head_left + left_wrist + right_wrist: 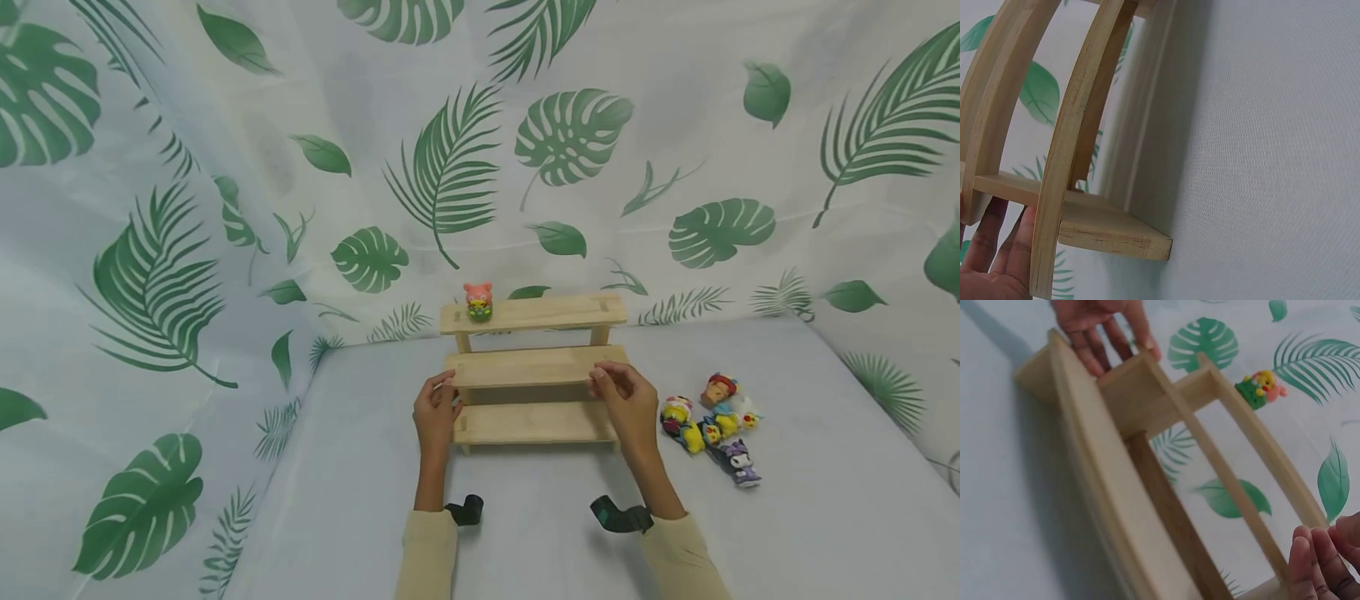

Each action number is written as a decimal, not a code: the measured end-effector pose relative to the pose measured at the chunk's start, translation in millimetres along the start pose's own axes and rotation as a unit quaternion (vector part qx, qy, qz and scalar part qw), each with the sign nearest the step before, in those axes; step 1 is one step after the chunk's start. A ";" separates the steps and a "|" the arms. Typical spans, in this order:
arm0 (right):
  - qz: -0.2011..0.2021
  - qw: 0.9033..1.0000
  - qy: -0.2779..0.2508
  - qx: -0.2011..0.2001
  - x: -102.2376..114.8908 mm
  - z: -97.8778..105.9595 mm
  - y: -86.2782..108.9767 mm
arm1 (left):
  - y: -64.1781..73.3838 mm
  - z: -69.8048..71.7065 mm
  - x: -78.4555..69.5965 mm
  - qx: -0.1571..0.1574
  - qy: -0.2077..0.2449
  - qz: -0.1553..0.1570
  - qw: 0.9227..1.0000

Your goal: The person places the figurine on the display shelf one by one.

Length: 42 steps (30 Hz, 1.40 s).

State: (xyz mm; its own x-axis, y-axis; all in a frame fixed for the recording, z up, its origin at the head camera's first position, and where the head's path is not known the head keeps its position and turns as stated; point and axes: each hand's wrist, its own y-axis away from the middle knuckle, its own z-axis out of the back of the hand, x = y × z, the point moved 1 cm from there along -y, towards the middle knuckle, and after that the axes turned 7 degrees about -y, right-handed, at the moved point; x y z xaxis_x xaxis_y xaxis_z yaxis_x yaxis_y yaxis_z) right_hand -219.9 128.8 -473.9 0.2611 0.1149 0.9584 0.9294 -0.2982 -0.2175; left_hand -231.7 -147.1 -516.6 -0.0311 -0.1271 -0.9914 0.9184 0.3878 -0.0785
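Note:
A three-tier wooden display rack (536, 367) stands on the cloth-covered surface between both hands. On the left of its top tier sits a small figurine (478, 307) with a pink hood and green base, also visible in the right wrist view (1260, 389). My left hand (435, 414) grips the left end of the middle tier, thumb near its front corner. In the left wrist view its fingers (1019, 247) lie against the rack's side piece. My right hand (628, 408) pinches the right end of the same tier between thumb and fingers.
To the right of the rack lies a loose group of small toy figures, among them one with a red cap (720, 389) and one in purple and black (741, 463). A leaf-print curtain (450, 167) hangs behind and along the sides. Black wrist mounts (621, 515) sit at both wrists.

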 end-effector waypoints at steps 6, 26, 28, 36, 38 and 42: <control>-0.018 0.998 0.064 -0.003 -8.0 23.3 22.2 | -0.5 1.5 -3.0 0.011 0.008 0.007 1.000; -0.095 0.971 0.184 -0.119 -28.1 115.0 59.7 | 10.4 6.9 -36.6 0.018 0.018 0.002 1.000; -0.118 0.963 0.194 -0.145 -28.7 124.5 60.3 | 11.3 6.7 -36.1 0.021 0.018 0.005 1.000; -0.189 0.935 0.199 -0.224 -24.9 159.9 59.1 | 14.1 6.0 -33.2 0.022 0.015 0.012 1.000; -0.209 0.928 0.201 -0.235 -23.9 166.8 58.1 | 14.2 6.0 -32.7 0.022 0.016 0.013 1.000; -0.252 0.916 0.205 -0.234 -21.5 178.2 58.0 | 14.5 6.0 -32.3 0.023 0.015 0.014 1.000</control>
State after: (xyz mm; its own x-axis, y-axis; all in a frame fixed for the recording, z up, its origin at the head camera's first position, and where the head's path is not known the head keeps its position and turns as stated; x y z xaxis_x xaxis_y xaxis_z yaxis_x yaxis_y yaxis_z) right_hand -125.1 277.9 -540.0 -0.3798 0.0116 0.9250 0.6670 -0.6894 0.2825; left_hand -214.9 -142.9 -485.1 -0.0164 -0.0899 -0.9958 0.9360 0.3490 -0.0469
